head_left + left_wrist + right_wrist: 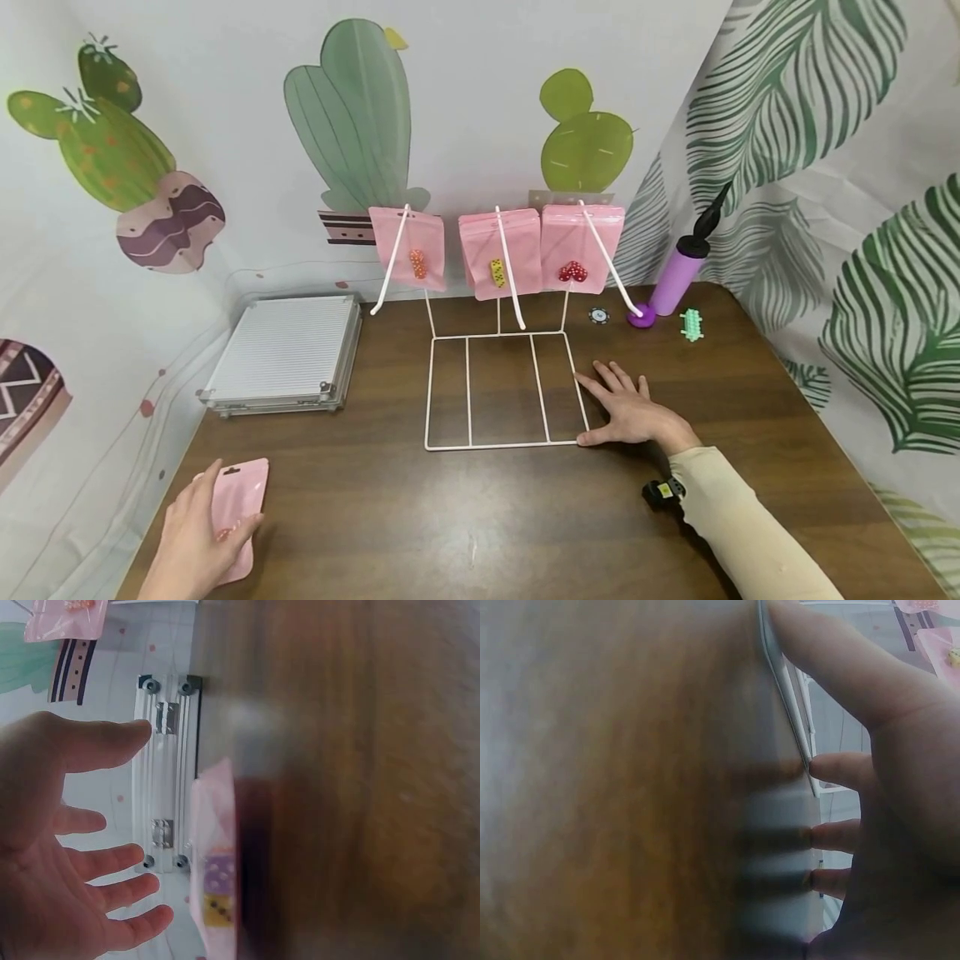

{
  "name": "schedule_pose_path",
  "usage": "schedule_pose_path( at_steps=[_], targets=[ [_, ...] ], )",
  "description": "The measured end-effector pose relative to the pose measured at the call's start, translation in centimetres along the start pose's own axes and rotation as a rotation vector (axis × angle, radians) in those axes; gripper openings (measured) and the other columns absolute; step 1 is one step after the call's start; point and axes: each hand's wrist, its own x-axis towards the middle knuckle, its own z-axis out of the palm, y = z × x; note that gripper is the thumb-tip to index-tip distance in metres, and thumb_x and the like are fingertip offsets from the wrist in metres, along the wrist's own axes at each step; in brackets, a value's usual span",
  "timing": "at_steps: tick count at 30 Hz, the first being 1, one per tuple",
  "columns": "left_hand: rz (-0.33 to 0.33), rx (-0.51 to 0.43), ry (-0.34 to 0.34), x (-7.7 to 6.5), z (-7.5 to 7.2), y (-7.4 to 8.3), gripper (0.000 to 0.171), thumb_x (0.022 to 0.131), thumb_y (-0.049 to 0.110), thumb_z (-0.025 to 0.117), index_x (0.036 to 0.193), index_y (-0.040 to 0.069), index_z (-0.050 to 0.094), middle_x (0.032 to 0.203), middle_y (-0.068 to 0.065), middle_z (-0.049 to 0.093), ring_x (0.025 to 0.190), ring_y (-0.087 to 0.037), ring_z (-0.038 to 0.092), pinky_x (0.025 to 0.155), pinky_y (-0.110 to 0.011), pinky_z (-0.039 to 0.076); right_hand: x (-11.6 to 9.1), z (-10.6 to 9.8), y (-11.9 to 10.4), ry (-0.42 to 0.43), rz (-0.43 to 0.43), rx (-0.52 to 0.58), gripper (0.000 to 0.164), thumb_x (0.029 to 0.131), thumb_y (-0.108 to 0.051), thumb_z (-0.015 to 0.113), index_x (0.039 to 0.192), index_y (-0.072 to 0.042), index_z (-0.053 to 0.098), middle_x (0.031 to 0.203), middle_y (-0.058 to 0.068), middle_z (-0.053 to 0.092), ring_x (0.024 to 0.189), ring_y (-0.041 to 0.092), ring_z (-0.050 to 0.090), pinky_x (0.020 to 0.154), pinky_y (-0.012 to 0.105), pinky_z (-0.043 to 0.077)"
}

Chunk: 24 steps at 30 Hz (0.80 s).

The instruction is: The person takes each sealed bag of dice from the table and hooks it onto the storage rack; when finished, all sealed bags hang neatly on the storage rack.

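Observation:
At the lower left of the head view, my left hand (191,533) hovers over a pink pouch (251,492) lying on the table. Its fingers are spread and relaxed; in the left wrist view they stand apart from the pouch, where purple and yellow dice (219,877) show through. My right hand (630,414) rests with spread fingers at the right side of a white wire rack (502,446), thumb and fingertip right at its base wire. Three prongs of the rack carry pink pouches: orange dice (417,264) at left, yellow dice (497,273) in the middle, red dice (573,272) at right.
A silver case (281,346) lies at the back left of the table. Behind the right hand stand a purple hand pump (675,279), a poker chip (598,316) and a small mint-green knobbly object (692,325). Printed cactus cloth (480,100) hangs behind the table.

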Motion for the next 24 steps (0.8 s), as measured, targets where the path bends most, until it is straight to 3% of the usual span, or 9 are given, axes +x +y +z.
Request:
schedule_pose_path(
  at_steps=[3, 9, 13, 20, 24],
  targets=[
    [-0.027, 0.031, -0.019, -0.3, 0.1, -0.4, 0.099, 0.068, 0.013, 0.082, 0.147, -0.006, 0.026, 0.13, -0.041, 0.038, 0.115, -0.061, 0.033, 0.095, -0.072, 0.025, 0.0, 0.0, 0.0, 0.006, -0.005, -0.001, 0.11, 0.069, -0.069, 0.073, 0.155, -0.02, 0.025, 0.16, 0.025, 0.01, 0.145, 0.05, 0.003, 0.101, 0.082, 0.002],
    [-0.194, 0.141, -0.163, -0.5, 0.0, -1.0, 0.108, 0.072, 0.024, 0.082, 0.154, 0.006, 0.014, 0.136, -0.034, 0.031, 0.117, -0.063, 0.027, 0.072, -0.081, 0.033, 0.0, 0.0, 0.0, 0.012, -0.006, 0.0, 0.11, 0.069, -0.069, 0.073, 0.155, -0.021, 0.026, 0.16, 0.025, 0.011, 0.145, 0.05, 0.004, 0.101, 0.082, 0.002],
    [-0.234, 0.138, -0.19, -0.5, 0.1, -1.4, 0.113, 0.07, 0.028, 0.084, 0.154, 0.005, 0.011, 0.137, -0.038, 0.027, 0.117, -0.066, 0.025, 0.074, -0.08, 0.032, 0.0, 0.1, 0.1, 0.006, 0.0, 0.0, 0.11, 0.068, -0.07, 0.073, 0.155, -0.021, 0.026, 0.16, 0.025, 0.01, 0.146, 0.049, 0.003, 0.102, 0.081, 0.002],
    [-0.188, 0.102, -0.112, -0.8, 0.7, -2.2, 0.119, 0.063, 0.021, 0.088, 0.15, -0.006, 0.012, 0.132, -0.045, 0.023, 0.114, -0.068, 0.024, 0.086, -0.073, 0.028, 0.0, 0.0, 0.0, 0.004, -0.006, 0.005, 0.11, 0.069, -0.07, 0.073, 0.155, -0.02, 0.026, 0.16, 0.025, 0.01, 0.145, 0.049, 0.003, 0.102, 0.082, 0.002],
    [-0.263, 0.097, -0.137, -0.7, 0.6, -2.4, 0.124, 0.065, 0.029, 0.088, 0.151, -0.006, 0.007, 0.136, -0.048, 0.016, 0.119, -0.067, 0.02, 0.09, -0.073, 0.027, 0.0, 0.0, 0.0, -0.002, -0.006, 0.002, 0.111, 0.069, -0.07, 0.072, 0.155, -0.02, 0.025, 0.16, 0.025, 0.01, 0.145, 0.05, 0.003, 0.102, 0.082, 0.002]
  ],
)
